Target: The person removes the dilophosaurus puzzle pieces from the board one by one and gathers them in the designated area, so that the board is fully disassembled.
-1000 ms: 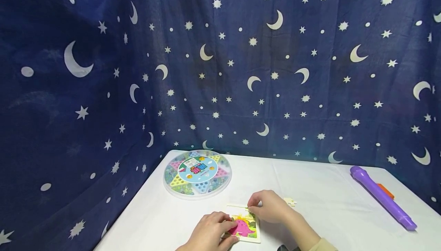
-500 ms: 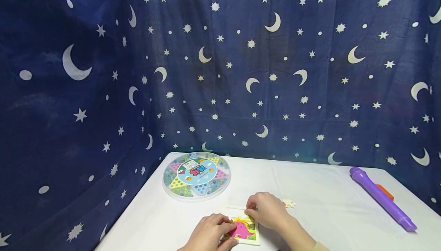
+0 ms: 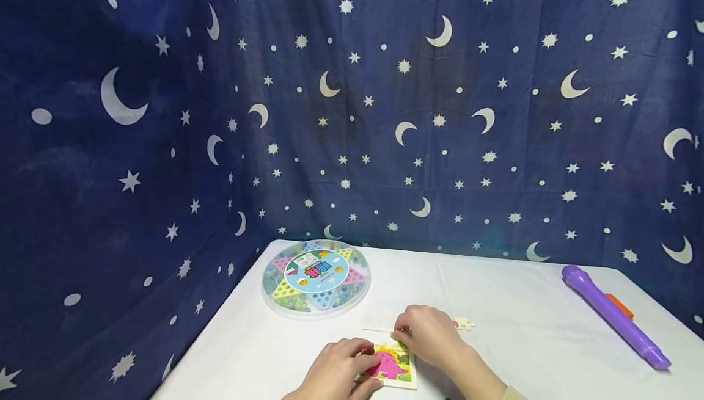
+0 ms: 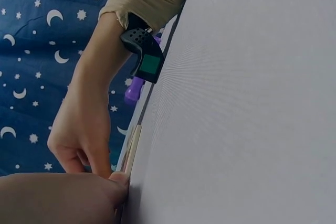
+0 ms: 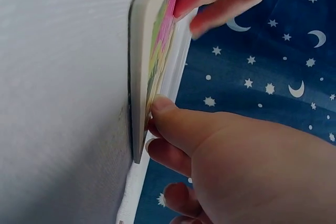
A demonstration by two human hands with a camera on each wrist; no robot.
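A small jigsaw puzzle (image 3: 389,368) with a pink dinosaur picture and a pale frame lies flat near the table's front. My left hand (image 3: 337,370) rests at its left side: a fingertip touches the picture, and the left wrist view shows the thumb (image 4: 119,178) against the edge. Over the upper right corner, my right hand (image 3: 429,333) pinches a puzzle piece between thumb and forefinger; the fingers mostly hide it. From the right wrist, the thumb tip (image 5: 164,103) appears close against the board's surface. Another loose puzzle piece (image 3: 465,323) lies beyond the right hand.
A round Chinese checkers box (image 3: 316,279) lies at the table's back left. On the right are a purple toy microphone (image 3: 613,314) and an orange object (image 3: 619,306) partly behind it. A starry blue curtain (image 3: 374,107) hangs behind the white table (image 3: 511,302).
The right hand has lowered slightly and shifted a little at the puzzle's upper right corner, uncovering more of the loose piece behind it. The left hand stays almost still.
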